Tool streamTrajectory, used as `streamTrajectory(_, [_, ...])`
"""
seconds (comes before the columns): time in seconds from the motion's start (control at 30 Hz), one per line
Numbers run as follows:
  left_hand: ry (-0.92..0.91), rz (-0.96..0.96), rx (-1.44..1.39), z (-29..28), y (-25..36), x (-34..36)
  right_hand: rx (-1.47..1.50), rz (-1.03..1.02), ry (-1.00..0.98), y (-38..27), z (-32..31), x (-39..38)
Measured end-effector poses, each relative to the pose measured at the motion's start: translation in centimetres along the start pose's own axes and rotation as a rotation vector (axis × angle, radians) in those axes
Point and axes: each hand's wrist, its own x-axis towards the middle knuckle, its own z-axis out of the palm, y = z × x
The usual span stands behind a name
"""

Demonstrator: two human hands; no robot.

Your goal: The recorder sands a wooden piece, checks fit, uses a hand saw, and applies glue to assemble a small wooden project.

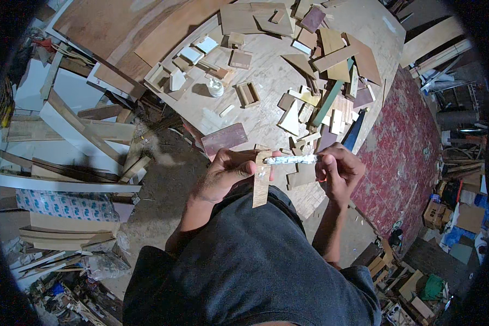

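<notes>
My left hand [228,171] grips a short, light-brown strip of wood [261,190] between thumb and fingers, its long side pointing toward my body. Pinched in my right hand [339,173] is a thin stick [293,160] smeared with white, glue-like paste. The stick's far end meets the strip near its upper part, where white smudges show. Both hands are in front of my dark shirt, over the near edge of the worktable [206,120]. Beyond my left hand stands a small white-smeared pot [215,88]; a little open wooden box [248,94] lies to its right.
A reddish-brown board [224,139] lies near the table's left edge. Wood offcuts crowd the right side, among them a green strip [328,103]. Large plywood sheets [119,38] lean at the upper left. Curved wooden pieces [81,127] pile up left; a red floor [399,152] is at right.
</notes>
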Motion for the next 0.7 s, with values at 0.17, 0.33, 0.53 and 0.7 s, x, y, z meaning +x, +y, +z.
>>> streamTrajectory(0.17, [0.036, -0.014, -0.096, 0.3, -0.3, 0.2, -0.071, -0.004, 0.034, -0.1, 0.4, 0.1])
streamTrajectory(0.33, [0.092, -0.074, -0.215, 0.1, -0.5, 0.4, -0.276, -0.147, -0.012, -0.4, 0.3, 0.2])
streamTrajectory(0.53, [0.054, -0.003, -0.265, -0.1, -1.3, 0.5, -0.268, -0.095, -0.089, -0.9, -0.4, 0.0])
streamTrajectory(0.7, [0.049, -0.031, -0.189, -0.1, -0.8, 0.3, -0.055, 0.008, -0.113, -0.2, -0.8, -0.4])
